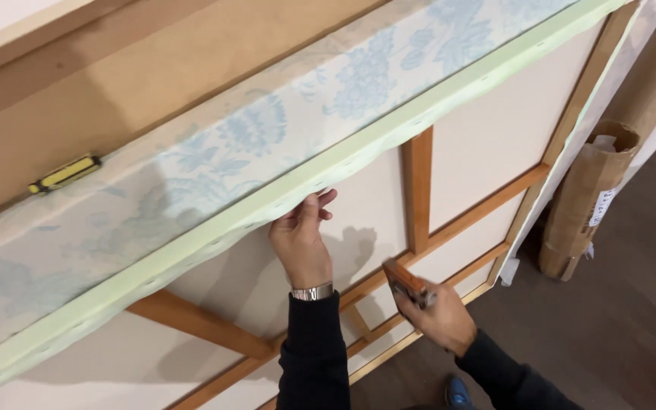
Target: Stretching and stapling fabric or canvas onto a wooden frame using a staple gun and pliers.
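A large wooden frame (417,190) with pale backing panels stands tilted against a workbench, wrapped in light floral fabric (267,129) with a pale green edge (358,152) stapled along the wood. My left hand (301,231), a metal watch on its wrist, pinches the green fabric edge from below. My right hand (438,315) is lower and to the right, closed on a small orange-brown tool (404,279) held near the frame's lower crossbar.
A yellow-handled tool (64,174) lies on the brown board above the fabric. Cardboard tubes (586,201) lean upright at the right beside the frame. Dark wooden floor (616,334) lies below, with my blue shoe (457,392) on it.
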